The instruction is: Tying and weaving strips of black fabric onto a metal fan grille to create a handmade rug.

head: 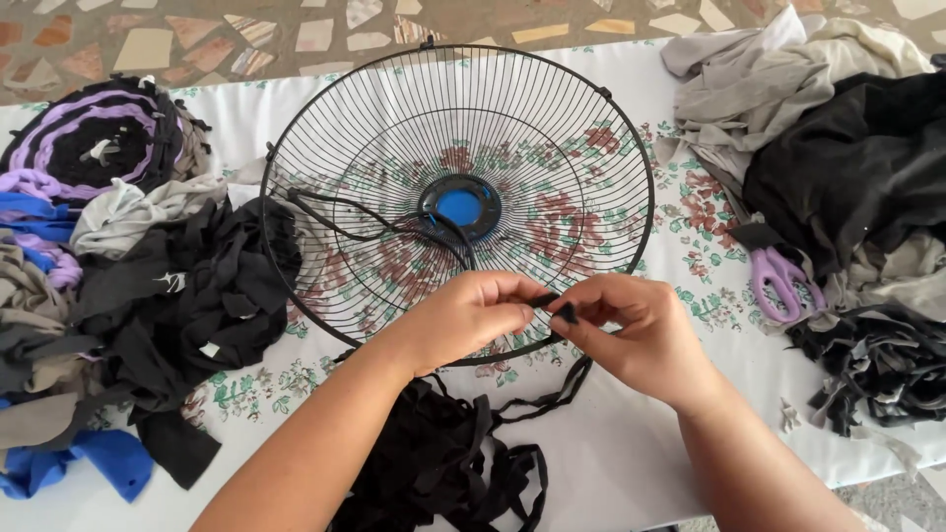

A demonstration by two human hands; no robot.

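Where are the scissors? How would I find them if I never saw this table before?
Start at the big round black fan guard in the middle of the flowered tablecloth. Look right, toward the heap of grey and black fabric. The scissors poke out from its lower edge, the only thing there with purple handles.

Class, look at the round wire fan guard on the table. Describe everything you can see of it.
The fan guard is a round, black, dished grille of thin metal-looking spokes running from a black hub with a blue centre to an outer ring. It lies flat on the floral tablecloth. A black fabric strip threads across it. The left hand and right hand pinch a strip at its near rim.
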